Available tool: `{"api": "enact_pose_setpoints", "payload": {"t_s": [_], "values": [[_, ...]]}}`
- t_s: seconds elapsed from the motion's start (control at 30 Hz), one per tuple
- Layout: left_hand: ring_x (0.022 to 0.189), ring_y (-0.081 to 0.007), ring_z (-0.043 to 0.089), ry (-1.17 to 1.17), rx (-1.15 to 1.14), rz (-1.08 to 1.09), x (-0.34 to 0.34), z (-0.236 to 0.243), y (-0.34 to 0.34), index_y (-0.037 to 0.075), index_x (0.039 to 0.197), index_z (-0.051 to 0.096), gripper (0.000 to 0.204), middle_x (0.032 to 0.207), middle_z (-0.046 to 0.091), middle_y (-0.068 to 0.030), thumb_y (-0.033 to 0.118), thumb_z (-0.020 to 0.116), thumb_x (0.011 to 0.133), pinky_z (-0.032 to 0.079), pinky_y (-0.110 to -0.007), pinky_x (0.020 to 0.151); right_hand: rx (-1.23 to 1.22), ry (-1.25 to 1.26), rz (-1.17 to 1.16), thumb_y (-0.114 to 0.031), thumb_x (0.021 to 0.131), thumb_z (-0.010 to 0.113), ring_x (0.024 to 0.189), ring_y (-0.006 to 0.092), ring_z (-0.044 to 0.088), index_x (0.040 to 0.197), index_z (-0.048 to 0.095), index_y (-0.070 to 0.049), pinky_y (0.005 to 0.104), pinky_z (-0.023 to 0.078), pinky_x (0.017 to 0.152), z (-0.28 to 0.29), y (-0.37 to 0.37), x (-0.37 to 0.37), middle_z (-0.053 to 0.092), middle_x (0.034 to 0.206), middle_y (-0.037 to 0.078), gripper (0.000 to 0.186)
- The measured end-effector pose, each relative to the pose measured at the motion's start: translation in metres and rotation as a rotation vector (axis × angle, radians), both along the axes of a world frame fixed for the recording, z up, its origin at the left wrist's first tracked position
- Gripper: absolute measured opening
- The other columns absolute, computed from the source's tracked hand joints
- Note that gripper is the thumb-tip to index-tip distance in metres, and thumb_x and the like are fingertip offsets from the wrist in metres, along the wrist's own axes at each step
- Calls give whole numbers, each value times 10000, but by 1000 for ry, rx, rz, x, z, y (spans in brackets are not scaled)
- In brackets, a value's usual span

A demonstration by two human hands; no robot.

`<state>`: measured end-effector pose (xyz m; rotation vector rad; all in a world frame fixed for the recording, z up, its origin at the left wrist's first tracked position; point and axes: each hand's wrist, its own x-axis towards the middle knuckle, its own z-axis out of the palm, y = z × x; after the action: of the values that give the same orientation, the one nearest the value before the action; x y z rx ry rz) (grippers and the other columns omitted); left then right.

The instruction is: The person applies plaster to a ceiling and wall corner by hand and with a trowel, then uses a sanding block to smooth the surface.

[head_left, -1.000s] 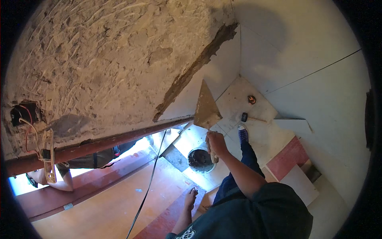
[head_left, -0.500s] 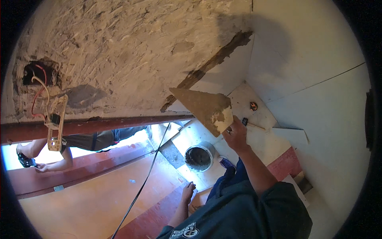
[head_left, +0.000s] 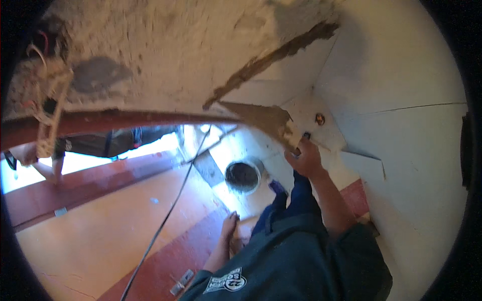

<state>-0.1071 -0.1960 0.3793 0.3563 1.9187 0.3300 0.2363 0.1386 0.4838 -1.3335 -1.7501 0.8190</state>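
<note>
My right hand grips the handle of a triangular, mortar-stained trowel, its blade tilted with the tip to the upper left, by a dark ragged strip in the rough plastered wall. Whether the tip touches the wall is unclear. Lower down, my left hand hangs at my side with curled fingers; anything inside them is too blurred to make out. Between and beyond my hands, a bucket of grey mortar stands on the pale tiled floor.
Loose wires and a fitting hang above a reddish horizontal edge. Beneath it, another person is partly seen at left. A black cable runs diagonally. A tape measure, hammer and tile pieces lie rightward.
The trowel has turned from pointing upward to pointing upper left, and my right hand has moved up and right. The camera view has shifted, with the wall higher in frame.
</note>
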Motion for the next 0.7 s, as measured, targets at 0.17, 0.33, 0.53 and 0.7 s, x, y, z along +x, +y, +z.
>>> {"api": "enact_pose_setpoints", "payload": {"t_s": [0.17,0.33,0.53,0.7], "values": [[967,-181,573,-89,-18,111,8,-15,-24,-7,1218,556,435,1084,622,-111,341,486,967,436,-323,891,-522,-275,316,-405,805,616,798,406,618,858,624,1,461,496,714,-71,-49,10,621,776,233,409],[1047,-213,577,-51,-76,33,9,-31,-111,-19,1204,560,377,1109,633,-139,245,436,964,421,-326,917,-904,-634,716,-404,836,557,909,387,637,982,657,17,464,494,834,-175,-78,-64,652,953,248,457],[1018,-193,580,-87,-438,133,15,-46,-182,31,1258,535,409,1124,617,-83,310,453,970,434,-309,844,-1009,-570,896,-447,859,535,980,355,628,1058,644,-1,445,480,868,-365,-130,-171,646,1063,214,500],[1000,-182,591,-112,-586,332,17,-65,-186,39,1328,462,442,1120,624,-95,287,476,962,433,-306,835,-1276,-587,794,-495,864,528,1143,354,549,1180,607,-31,448,426,963,-442,-128,-170,568,1240,199,566]]}}
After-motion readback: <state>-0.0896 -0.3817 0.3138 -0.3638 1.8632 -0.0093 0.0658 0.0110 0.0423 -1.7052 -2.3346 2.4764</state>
